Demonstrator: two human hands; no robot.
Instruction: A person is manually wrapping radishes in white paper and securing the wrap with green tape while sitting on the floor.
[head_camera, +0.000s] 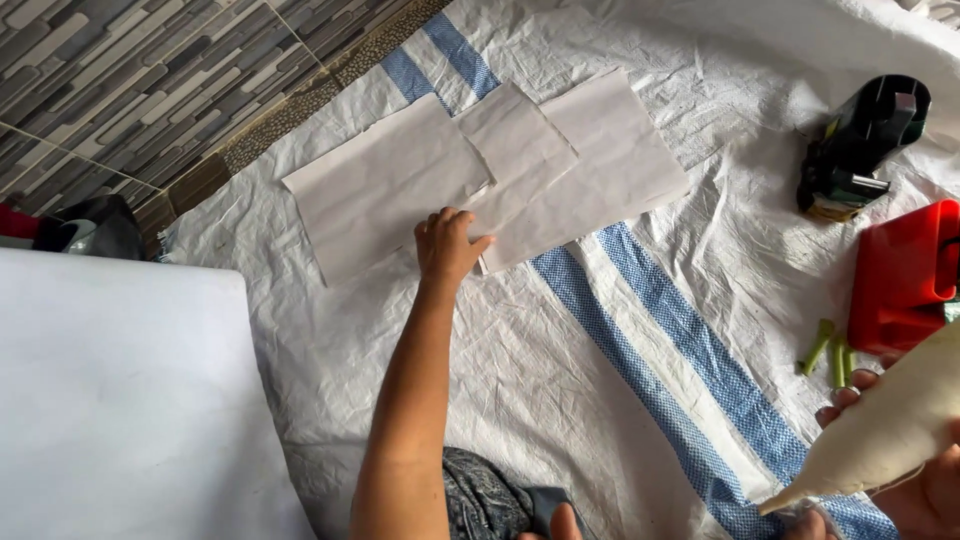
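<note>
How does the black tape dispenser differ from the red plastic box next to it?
The black tape dispenser is rounded and dark, and lies wholly in view; the red plastic box is boxy and bright, cut off by the frame edge. Both rest on the white woven sheet with blue stripes.

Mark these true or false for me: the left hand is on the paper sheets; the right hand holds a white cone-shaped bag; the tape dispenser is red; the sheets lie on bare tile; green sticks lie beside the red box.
1. The left hand rests on the paper sheets. True.
2. The right hand holds a white cone-shaped bag. True.
3. The tape dispenser is red. False: it is dark green and black.
4. The sheets lie on bare tile. False: they lie on a white woven mat with blue stripes.
5. Green sticks lie beside the red box. True.
</note>
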